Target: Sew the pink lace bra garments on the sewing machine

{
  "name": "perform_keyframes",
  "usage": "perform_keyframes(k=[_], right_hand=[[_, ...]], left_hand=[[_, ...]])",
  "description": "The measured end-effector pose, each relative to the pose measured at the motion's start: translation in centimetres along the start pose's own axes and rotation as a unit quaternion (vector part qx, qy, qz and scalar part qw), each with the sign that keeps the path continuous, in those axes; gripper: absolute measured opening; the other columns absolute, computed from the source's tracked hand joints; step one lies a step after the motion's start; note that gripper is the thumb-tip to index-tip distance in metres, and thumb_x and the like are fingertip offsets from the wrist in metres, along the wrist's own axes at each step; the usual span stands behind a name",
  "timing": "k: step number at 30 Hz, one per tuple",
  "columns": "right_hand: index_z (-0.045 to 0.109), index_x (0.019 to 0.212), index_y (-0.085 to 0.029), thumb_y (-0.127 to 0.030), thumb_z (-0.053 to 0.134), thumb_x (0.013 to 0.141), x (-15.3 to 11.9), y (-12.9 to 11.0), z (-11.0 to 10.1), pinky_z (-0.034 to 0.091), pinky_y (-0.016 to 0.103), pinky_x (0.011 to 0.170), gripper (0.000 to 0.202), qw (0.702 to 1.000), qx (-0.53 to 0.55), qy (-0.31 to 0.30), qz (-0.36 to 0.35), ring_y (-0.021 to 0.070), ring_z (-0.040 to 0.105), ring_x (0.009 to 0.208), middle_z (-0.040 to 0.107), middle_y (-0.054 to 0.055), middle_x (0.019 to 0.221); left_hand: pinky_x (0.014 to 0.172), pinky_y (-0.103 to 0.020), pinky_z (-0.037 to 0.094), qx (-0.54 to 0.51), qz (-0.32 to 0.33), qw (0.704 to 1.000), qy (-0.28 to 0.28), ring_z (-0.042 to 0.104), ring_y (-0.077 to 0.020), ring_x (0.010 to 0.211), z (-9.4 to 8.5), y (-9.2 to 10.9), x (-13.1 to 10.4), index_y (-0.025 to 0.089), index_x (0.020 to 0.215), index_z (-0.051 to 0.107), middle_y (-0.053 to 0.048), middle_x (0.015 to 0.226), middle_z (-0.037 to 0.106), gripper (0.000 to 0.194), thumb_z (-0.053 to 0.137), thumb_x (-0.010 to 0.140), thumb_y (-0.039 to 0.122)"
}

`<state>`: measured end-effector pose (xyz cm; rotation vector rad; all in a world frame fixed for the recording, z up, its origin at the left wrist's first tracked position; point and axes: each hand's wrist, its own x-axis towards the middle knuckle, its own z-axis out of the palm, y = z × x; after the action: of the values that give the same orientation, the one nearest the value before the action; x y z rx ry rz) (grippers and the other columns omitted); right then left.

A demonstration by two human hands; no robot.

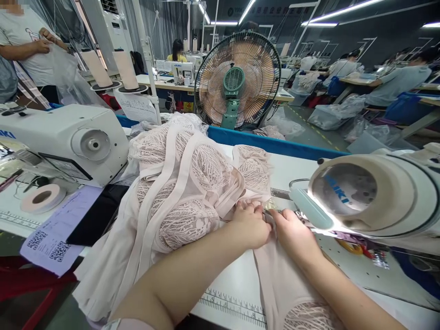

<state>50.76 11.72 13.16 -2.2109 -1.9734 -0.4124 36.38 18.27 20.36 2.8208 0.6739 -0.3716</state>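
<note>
My left hand (250, 223) has its fingers curled down on the beige fabric beside the sewing machine. Close on its right, my right hand (295, 231) is closed at the upper end of a beige lace bra (275, 270), whose band runs down toward me under my forearm. A small dark metal piece shows between the hands; I cannot make out what it is. Left of my hands lies a heap of beige lace bras (185, 183) with long straps. Another lace cup (252, 169) lies behind my fingers. The lit sewing machine head (343, 192) stands just right of my hands.
A second sewing machine (68, 142) stands at left, near a tape roll (43, 198), a printed sheet (62, 229) and a black item (98, 215). Behind the blue table edge (268, 142) is a large fan (237, 78). A person (30, 41) holds a plastic bag at back left.
</note>
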Motion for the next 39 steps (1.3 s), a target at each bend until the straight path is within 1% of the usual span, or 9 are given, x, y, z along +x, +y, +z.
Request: perform_keyframes(k=[3,6,12,20,24,27,30,35,39], right_hand=[[0.059,0.106,-0.016,-0.010,0.040,0.084,-0.2,0.2,0.0,0.037,0.020,0.053,0.030,1.000,0.013,0.006,-0.003,0.0139,0.049,0.064,0.043,0.001,0.075],[0.058,0.110,-0.018,-0.012,0.043,0.082,-0.3,0.3,0.2,0.035,0.021,0.051,0.032,1.000,0.016,0.009,0.002,0.0138,0.047,0.061,0.043,0.001,0.075],[0.061,0.102,-0.019,-0.010,0.044,0.079,-0.1,0.2,-0.4,0.033,0.021,0.052,0.030,1.000,-0.003,0.002,-0.010,0.0146,0.046,0.062,0.044,0.001,0.074],[0.062,0.106,-0.014,-0.003,0.041,0.079,-0.5,0.8,-0.9,0.038,0.023,0.058,0.037,0.997,-0.069,-0.015,-0.044,0.0165,0.050,0.066,0.051,0.007,0.081],[0.065,0.098,-0.013,0.001,0.041,0.077,-0.8,0.6,-1.5,0.035,0.024,0.054,0.035,0.991,-0.121,-0.006,-0.048,0.0152,0.048,0.059,0.052,0.007,0.079],[0.065,0.093,-0.012,0.003,0.040,0.076,-1.2,0.6,-2.0,0.033,0.025,0.051,0.034,0.987,-0.151,0.019,-0.059,0.0145,0.046,0.054,0.053,0.007,0.077],[0.065,0.091,-0.010,0.004,0.040,0.075,-1.7,0.9,-1.8,0.034,0.025,0.051,0.033,0.981,-0.164,0.060,-0.084,0.0144,0.047,0.054,0.054,0.007,0.074],[0.065,0.096,-0.007,0.000,0.037,0.081,-2.7,1.5,-0.7,0.041,0.021,0.054,0.033,0.969,-0.155,0.154,-0.119,0.0138,0.056,0.061,0.059,0.007,0.071],[0.065,0.096,-0.006,0.001,0.037,0.081,-2.9,1.5,-0.6,0.044,0.021,0.057,0.032,0.959,-0.158,0.190,-0.142,0.0144,0.060,0.067,0.062,0.007,0.073]], left_hand=[[0.107,-0.061,0.014,-0.003,0.002,1.000,0.005,0.019,-0.0354,0.138,0.2,-0.1,0.2,0.026,0.129,0.053,-0.014,0.151,0.024,0.044,0.048,0.088,0.041],[0.107,-0.062,0.013,-0.013,0.001,1.000,0.004,0.021,-0.0366,0.137,0.2,-0.1,0.3,0.026,0.127,0.055,-0.013,0.151,0.025,0.043,0.050,0.087,0.040],[0.107,-0.061,0.016,0.014,0.000,1.000,-0.001,0.021,-0.0365,0.137,0.0,0.0,0.2,0.028,0.130,0.051,-0.013,0.151,0.024,0.044,0.049,0.088,0.041],[0.106,-0.059,0.017,0.038,-0.004,0.999,-0.003,0.020,-0.0338,0.138,0.5,-0.1,0.5,0.031,0.135,0.045,-0.014,0.152,0.022,0.048,0.043,0.089,0.046],[0.106,-0.059,0.017,0.040,-0.003,0.999,-0.005,0.019,-0.0336,0.139,0.4,0.0,0.4,0.031,0.136,0.044,-0.015,0.152,0.022,0.048,0.044,0.090,0.046],[0.106,-0.059,0.017,0.042,-0.004,0.999,-0.012,0.018,-0.0330,0.139,0.1,0.1,0.2,0.032,0.136,0.042,-0.015,0.152,0.022,0.049,0.044,0.090,0.046],[0.106,-0.059,0.017,0.041,-0.003,0.999,-0.009,0.019,-0.0334,0.139,-0.1,0.1,0.1,0.030,0.135,0.044,-0.016,0.151,0.022,0.049,0.045,0.089,0.046],[0.106,-0.061,0.015,0.037,-0.002,0.999,-0.009,0.020,-0.0343,0.138,-0.2,0.2,0.2,0.028,0.131,0.049,-0.017,0.151,0.024,0.047,0.046,0.088,0.047],[0.104,-0.063,0.014,0.041,-0.009,0.999,0.015,0.023,-0.0352,0.136,0.4,0.2,0.5,0.028,0.125,0.055,-0.017,0.149,0.028,0.046,0.047,0.087,0.051]])
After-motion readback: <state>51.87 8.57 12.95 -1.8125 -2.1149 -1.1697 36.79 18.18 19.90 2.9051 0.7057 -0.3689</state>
